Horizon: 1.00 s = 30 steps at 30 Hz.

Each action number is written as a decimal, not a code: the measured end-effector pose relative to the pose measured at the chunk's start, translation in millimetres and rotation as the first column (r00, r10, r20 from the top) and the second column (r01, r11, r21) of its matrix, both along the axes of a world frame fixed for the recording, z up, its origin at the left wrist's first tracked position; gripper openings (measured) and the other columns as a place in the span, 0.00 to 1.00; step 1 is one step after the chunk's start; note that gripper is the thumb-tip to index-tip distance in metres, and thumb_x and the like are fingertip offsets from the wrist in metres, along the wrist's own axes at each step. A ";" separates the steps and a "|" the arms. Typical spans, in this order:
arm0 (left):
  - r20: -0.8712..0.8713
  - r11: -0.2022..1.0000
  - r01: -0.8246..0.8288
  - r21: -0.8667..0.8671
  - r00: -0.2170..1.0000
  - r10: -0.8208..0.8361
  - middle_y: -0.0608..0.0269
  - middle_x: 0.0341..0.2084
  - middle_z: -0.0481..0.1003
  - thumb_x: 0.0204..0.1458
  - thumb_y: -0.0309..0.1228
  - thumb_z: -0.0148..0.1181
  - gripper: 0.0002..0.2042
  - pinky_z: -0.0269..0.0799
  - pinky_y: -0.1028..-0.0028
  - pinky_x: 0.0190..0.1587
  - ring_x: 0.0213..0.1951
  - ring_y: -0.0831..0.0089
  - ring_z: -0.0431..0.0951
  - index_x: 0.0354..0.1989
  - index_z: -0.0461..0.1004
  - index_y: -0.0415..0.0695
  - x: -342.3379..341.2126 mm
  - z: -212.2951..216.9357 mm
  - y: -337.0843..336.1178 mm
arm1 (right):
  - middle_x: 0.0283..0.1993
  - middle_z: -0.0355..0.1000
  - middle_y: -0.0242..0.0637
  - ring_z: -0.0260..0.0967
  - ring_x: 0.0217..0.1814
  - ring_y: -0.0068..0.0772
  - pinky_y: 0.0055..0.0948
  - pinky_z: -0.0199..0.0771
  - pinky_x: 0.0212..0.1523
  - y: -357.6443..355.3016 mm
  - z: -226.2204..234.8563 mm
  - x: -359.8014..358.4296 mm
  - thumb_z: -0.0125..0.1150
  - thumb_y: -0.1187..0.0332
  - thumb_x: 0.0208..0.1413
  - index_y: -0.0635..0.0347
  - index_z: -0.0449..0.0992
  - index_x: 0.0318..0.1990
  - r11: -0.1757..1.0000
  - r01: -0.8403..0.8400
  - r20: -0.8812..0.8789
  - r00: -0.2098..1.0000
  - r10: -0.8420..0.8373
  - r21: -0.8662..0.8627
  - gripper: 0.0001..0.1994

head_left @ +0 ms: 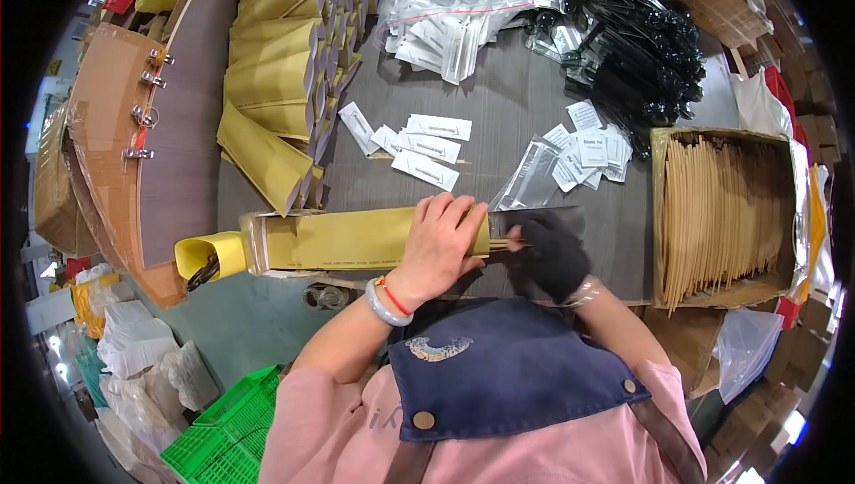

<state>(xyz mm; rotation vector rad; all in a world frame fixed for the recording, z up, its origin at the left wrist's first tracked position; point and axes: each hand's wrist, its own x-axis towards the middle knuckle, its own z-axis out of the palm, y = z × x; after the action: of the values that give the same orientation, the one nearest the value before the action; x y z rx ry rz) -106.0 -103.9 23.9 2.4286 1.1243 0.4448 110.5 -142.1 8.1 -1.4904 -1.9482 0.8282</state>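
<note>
A long gold paper sleeve (352, 239) lies crosswise along the table's near edge, its left end in a clear-taped holder (256, 244). My bare left hand (436, 244) grips the sleeve near its right end, fingers over the top. At that end, my right hand (550, 257), in a black fingerless glove, pinches thin wooden sticks (499, 244) that reach to the sleeve's opening. How far they go inside is hidden, and the right hand is slightly blurred. Beyond the hands lie several white packets (432, 147), small square sachets (592, 147) and clear plastic bags (532, 174).
Many gold sleeves (272, 83) are stacked at the far left. Plastic-wrapped white packets (463, 3) and a heap of black items (641, 48) lie at the back. A carton of wooden sticks (721, 217) stands at right, a yellow container (212, 255) at left, a green crate (223, 431) below.
</note>
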 end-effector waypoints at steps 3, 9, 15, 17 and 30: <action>-0.057 1.000 0.014 -0.018 0.998 -0.015 0.59 0.52 0.67 0.28 0.33 0.75 0.39 0.60 0.60 0.56 0.53 0.57 0.65 0.56 0.68 0.42 -0.3 4.5 1.0 | 0.31 0.72 0.39 0.72 0.37 0.42 0.36 0.73 0.40 -8.8 1.9 24.7 0.67 0.70 0.45 0.59 0.76 0.29 0.970 0.219 -0.025 0.974 -0.223 -0.108 0.05; -0.061 0.996 0.088 0.006 0.994 -0.088 0.59 0.50 0.68 0.34 0.32 0.71 0.34 0.61 0.60 0.54 0.52 0.57 0.65 0.56 0.69 0.49 4.0 0.0 8.2 | 0.40 0.71 0.42 0.70 0.35 0.44 0.35 0.70 0.36 2.3 -2.1 -32.4 0.70 0.68 0.43 0.62 0.72 0.38 0.988 0.056 -0.367 0.924 -0.107 -0.147 0.16; -0.243 0.967 0.253 0.009 0.939 -0.243 0.58 0.36 0.66 0.39 0.27 0.59 0.14 0.62 0.65 0.39 0.40 0.60 0.67 0.37 0.75 0.56 12.1 18.6 15.2 | 0.47 0.68 0.36 0.63 0.54 0.40 0.45 0.57 0.55 9.5 19.9 -2.4 0.73 0.53 0.34 0.52 0.72 0.46 0.988 -0.151 0.418 0.899 0.132 0.013 0.29; -0.359 0.954 0.294 -0.064 0.885 -0.297 0.58 0.36 0.67 0.40 0.28 0.59 0.10 0.63 0.62 0.39 0.40 0.59 0.68 0.33 0.74 0.54 11.0 46.3 21.1 | 0.47 0.68 0.36 0.64 0.53 0.40 0.44 0.57 0.54 10.8 22.9 1.8 0.73 0.54 0.33 0.52 0.71 0.47 0.986 -0.161 0.380 0.915 0.135 0.039 0.30; -0.114 0.882 -0.448 0.145 0.878 0.465 0.47 0.58 0.61 0.35 0.46 0.73 0.39 0.49 0.46 0.63 0.62 0.46 0.56 0.57 0.66 0.41 -56.9 0.3 0.5 | 0.44 0.68 0.38 0.67 0.47 0.44 0.41 0.62 0.49 6.0 64.5 13.1 0.76 0.60 0.30 0.55 0.70 0.46 0.997 0.051 0.428 0.901 -0.070 0.056 0.31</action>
<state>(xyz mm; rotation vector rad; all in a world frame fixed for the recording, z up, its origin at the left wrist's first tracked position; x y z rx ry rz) -162.8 -103.4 24.1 2.3049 1.7988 0.4889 123.6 -136.1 72.6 -1.8159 -2.1966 0.4473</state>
